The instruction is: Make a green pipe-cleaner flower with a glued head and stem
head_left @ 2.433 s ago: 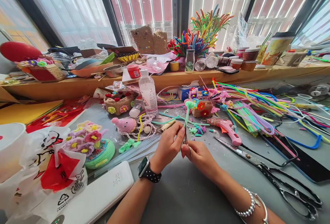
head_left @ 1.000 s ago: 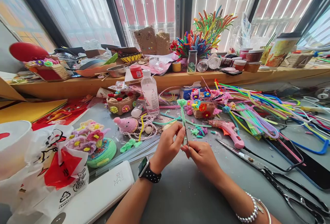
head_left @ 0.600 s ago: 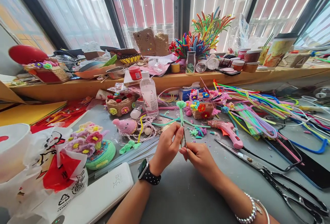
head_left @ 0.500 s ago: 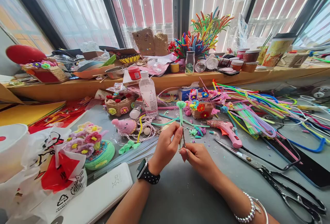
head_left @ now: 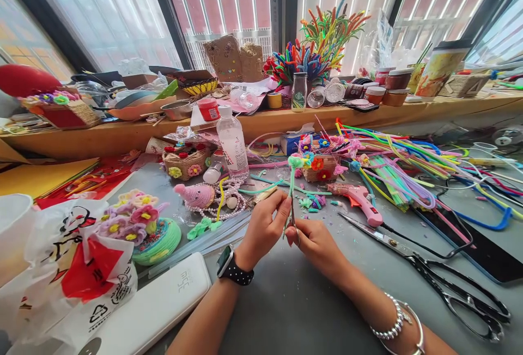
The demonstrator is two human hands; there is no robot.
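Observation:
Pinched in my left hand [head_left: 267, 224] is a mint-green pipe-cleaner flower [head_left: 295, 162], its head up and its stem upright. My right hand [head_left: 314, 243] grips a pair of small scissors [head_left: 292, 214], whose dark narrow blades point up along the stem. My fingers partly cover the handles. Both hands meet over the grey tabletop, fingertips close together. Just beyond them lie green and purple pipe-cleaner scraps [head_left: 312, 202]. A pink glue gun [head_left: 359, 202] rests to the right, beside large black-handled scissors [head_left: 417, 259].
Bundles of coloured pipe cleaners [head_left: 408, 172] spread over the right side, near a dark phone-like slab [head_left: 486, 254]. A water bottle [head_left: 232, 142] stands behind my hands. On the left are a white power bank [head_left: 163, 303], a plastic bag [head_left: 81, 268] and a flower-topped green piece [head_left: 161, 240].
The flower has risen slightly and shifted right in view, its stem still along the scissors. Both hands stay close together. The whole view has moved a little.

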